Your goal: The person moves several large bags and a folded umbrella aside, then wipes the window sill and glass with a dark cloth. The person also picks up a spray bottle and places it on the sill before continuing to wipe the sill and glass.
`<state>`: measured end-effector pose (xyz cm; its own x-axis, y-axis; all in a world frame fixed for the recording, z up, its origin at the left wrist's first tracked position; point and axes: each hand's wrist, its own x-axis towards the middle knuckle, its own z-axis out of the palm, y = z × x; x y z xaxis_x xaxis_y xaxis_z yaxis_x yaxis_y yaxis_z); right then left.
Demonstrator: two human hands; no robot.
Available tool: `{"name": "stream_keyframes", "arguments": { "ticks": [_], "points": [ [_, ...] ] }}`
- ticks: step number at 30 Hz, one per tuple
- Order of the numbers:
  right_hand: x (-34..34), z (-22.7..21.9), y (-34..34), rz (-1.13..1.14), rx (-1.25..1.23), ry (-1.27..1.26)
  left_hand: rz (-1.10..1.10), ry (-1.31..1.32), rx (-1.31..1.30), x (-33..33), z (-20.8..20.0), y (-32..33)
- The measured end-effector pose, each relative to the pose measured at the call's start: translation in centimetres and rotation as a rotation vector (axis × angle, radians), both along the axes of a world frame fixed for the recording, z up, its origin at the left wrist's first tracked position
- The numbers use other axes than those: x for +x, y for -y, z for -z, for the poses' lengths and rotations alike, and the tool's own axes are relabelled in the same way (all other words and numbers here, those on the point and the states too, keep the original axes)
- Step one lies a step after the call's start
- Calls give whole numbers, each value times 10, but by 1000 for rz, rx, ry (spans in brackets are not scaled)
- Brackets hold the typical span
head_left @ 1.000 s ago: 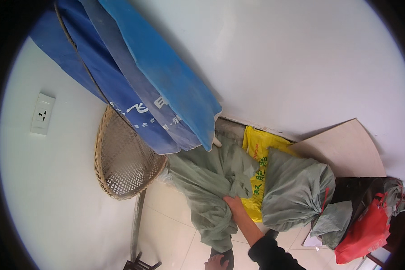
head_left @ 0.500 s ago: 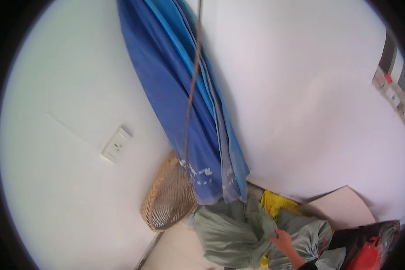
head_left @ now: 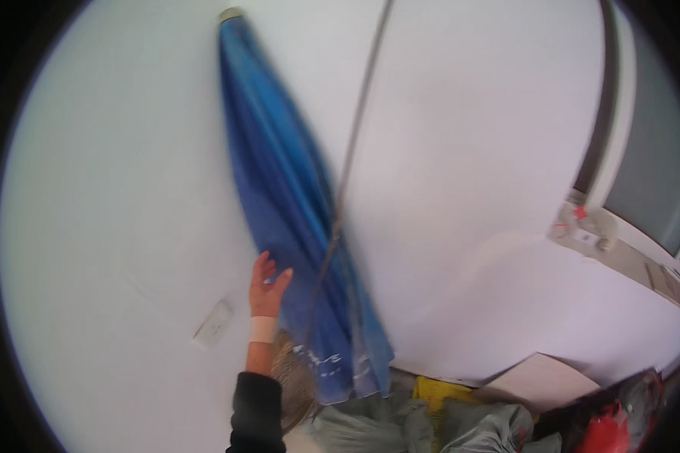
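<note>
A tall folded blue umbrella (head_left: 291, 196) with a pale cap leans in the wall corner. My left hand (head_left: 265, 291), in a dark sleeve and with a tan band round the wrist, is raised at its lower left side. The fingers are apart, thumb to the right, and hold nothing. Whether the fingertips touch the cloth I cannot tell. A long thin brown cord or stick (head_left: 353, 136) runs down in front of the umbrella. Behind my forearm a woven basket (head_left: 296, 381) is partly hidden. My right hand is out of view.
Grey-green plastic bags (head_left: 370, 426) lie on the floor below the umbrella, with a yellow bag (head_left: 434, 390) behind. To the right are a tan board (head_left: 540, 380) and a red bag (head_left: 608, 430). A wall socket (head_left: 214, 321) is at left, a window ledge (head_left: 619, 257) at right.
The view has tilted upward, so the umbrella's top shows. My left hand has come up beside the umbrella. The right hand, earlier gripping a grey-green bag, has left the view.
</note>
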<state>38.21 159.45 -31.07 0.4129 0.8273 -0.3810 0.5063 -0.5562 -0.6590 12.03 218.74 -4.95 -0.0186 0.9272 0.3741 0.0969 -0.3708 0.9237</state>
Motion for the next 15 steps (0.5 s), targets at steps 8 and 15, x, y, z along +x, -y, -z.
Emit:
{"name": "stream_keyframes", "arguments": {
  "ticks": [8,15],
  "points": [
    [7,-85,8,-86,-60,216,188,-108,117,66,-38,-21],
    [14,-80,29,-79,-116,113,102,-437,74,75,-56,-14]
  ]
}}
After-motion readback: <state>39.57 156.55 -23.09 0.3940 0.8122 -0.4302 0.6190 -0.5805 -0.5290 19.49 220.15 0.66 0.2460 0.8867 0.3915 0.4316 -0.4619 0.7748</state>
